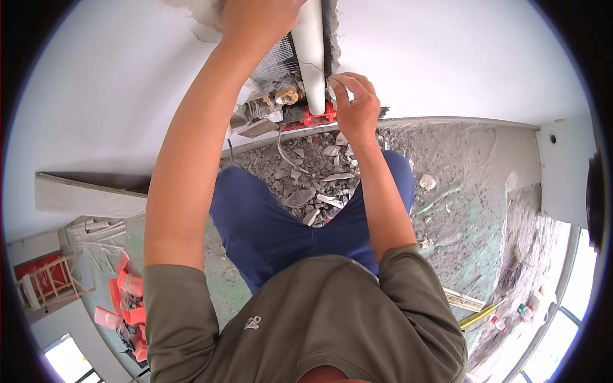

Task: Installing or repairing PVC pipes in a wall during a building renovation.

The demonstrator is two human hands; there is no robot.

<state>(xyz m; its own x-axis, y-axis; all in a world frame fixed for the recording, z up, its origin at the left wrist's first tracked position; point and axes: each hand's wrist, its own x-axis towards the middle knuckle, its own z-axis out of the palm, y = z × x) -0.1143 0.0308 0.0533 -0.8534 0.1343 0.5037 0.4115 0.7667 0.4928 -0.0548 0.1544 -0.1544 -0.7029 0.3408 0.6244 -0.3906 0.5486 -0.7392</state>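
Observation:
A white pipe point(311, 48) stands upright in a broken-out slot in the wall. My right hand point(357, 105) is to the right of the pipe, thumb and fingertips pinched on a thin dark wire point(315, 66). That wire crosses the front of the pipe towards the left. Higher up, my left hand point(258, 18) is beside the pipe on its left; its fingers run out of the picture, so what they hold is hidden. White wire mesh point(278, 59) lines the slot left of the pipe. A red plastic fitting point(321, 116) surrounds the pipe's foot.
Broken rubble point(300, 196) lies on the floor between my knees, below the slot. A grey cable point(283, 150) curls out over it. Left is a leaning board point(89, 195), with orange-red objects point(129, 293) behind. A yellow level-like bar point(482, 315) and bottles point(525, 311) lie at right.

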